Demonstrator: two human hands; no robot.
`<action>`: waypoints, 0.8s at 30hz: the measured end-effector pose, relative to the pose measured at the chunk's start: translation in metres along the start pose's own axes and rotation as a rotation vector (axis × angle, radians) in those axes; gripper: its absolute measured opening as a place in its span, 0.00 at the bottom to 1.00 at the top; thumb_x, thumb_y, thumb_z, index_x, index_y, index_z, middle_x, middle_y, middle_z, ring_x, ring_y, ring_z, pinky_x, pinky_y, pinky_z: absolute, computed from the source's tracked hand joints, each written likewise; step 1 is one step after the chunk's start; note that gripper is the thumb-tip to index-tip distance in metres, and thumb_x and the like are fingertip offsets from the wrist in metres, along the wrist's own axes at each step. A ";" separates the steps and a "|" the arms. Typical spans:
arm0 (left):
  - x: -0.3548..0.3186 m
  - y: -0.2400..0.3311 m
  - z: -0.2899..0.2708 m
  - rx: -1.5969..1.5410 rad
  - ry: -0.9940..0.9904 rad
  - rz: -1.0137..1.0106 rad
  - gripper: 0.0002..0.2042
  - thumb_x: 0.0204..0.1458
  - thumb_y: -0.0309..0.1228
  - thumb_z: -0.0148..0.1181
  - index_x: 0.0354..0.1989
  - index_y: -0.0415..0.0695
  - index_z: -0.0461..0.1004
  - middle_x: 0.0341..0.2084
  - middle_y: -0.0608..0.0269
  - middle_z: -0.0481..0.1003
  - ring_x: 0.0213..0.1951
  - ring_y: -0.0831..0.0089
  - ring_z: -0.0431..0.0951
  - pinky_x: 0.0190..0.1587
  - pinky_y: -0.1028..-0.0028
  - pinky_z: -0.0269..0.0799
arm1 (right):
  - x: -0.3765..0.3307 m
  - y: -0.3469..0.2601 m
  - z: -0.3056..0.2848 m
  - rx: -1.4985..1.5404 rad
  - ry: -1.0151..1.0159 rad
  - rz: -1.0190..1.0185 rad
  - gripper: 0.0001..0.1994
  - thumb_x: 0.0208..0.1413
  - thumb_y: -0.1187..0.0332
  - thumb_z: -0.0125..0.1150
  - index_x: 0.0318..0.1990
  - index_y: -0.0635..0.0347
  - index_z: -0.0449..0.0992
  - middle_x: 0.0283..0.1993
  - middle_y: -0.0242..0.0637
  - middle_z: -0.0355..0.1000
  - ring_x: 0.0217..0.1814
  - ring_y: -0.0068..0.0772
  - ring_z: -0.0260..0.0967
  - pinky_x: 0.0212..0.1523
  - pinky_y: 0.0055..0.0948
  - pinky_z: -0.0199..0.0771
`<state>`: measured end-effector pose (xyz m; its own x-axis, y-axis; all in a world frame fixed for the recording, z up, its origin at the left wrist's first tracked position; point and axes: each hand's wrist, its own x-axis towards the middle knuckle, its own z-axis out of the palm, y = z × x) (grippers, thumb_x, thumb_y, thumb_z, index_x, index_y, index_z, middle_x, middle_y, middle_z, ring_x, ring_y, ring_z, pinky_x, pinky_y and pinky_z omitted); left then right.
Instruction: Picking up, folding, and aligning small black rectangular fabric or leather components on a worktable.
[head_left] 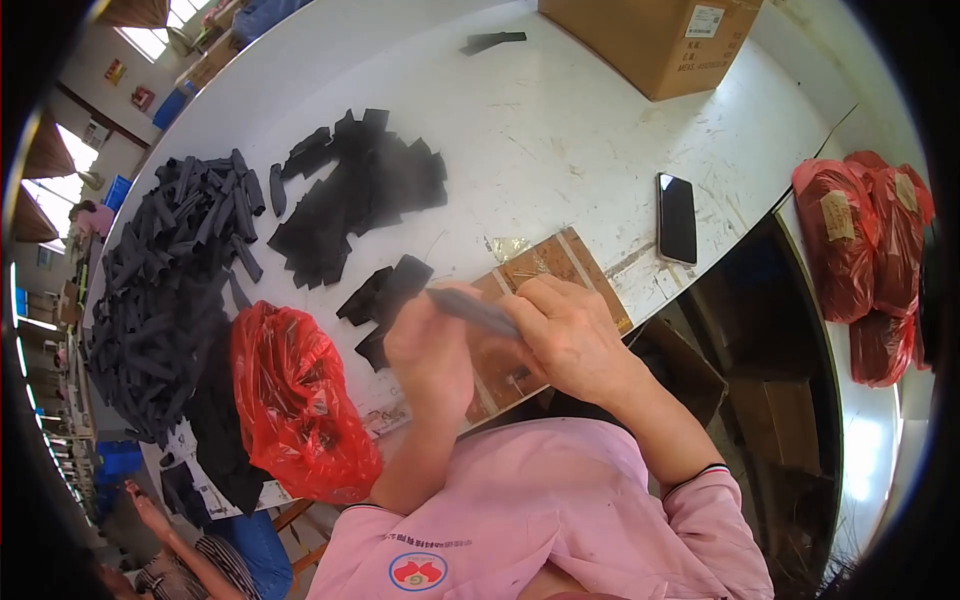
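Observation:
Between my hands is a dark grey, narrow tube-like piece (474,310) that looks like cloth. My right hand (568,335) is closed round its right end. At its left end, my left hand (428,345) is curled with the fingers against it, partly hidden by the hand itself. Both hands are above a brown board (590,262) at the table's near edge. Just beyond my left hand lie a few flat black pieces (372,293), overlapping one another.
A big heap of dark grey tubes (165,290) covers the table's left side, beside a red plastic bag (295,400). Flat black pieces (365,185) are spread farther back. A phone (677,220), a cardboard box (655,45) and filled red bags (850,250) are to the right.

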<state>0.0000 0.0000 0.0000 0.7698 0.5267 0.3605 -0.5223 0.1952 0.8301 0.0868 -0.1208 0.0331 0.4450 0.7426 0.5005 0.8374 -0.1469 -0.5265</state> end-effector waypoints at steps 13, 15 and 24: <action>0.033 0.007 0.017 0.492 -0.475 -0.325 0.04 0.40 0.20 0.61 0.23 0.36 0.71 0.26 0.62 0.70 0.29 0.78 0.69 0.30 0.81 0.65 | -0.030 0.032 0.032 0.173 0.057 0.037 0.07 0.42 0.66 0.57 0.23 0.58 0.68 0.18 0.38 0.64 0.21 0.39 0.65 0.20 0.35 0.64; 0.026 -0.007 0.007 0.499 -0.451 -0.384 0.03 0.40 0.18 0.59 0.23 0.37 0.71 0.25 0.64 0.69 0.28 0.81 0.68 0.30 0.83 0.65 | -0.041 0.035 0.052 0.188 0.034 0.137 0.07 0.42 0.66 0.56 0.24 0.58 0.68 0.20 0.39 0.65 0.23 0.41 0.65 0.21 0.36 0.64; 0.017 0.012 0.014 -0.033 -0.136 -0.121 0.06 0.49 0.25 0.52 0.34 0.35 0.69 0.30 0.54 0.72 0.32 0.71 0.71 0.36 0.75 0.67 | -0.015 0.020 0.018 0.075 -0.116 0.145 0.10 0.42 0.64 0.58 0.22 0.60 0.67 0.21 0.39 0.66 0.24 0.41 0.66 0.22 0.35 0.65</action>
<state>0.0115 -0.0002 0.0220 0.8692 0.3811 0.3150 -0.4329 0.2785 0.8574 0.0907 -0.1230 0.0027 0.5160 0.7880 0.3359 0.7392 -0.2114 -0.6395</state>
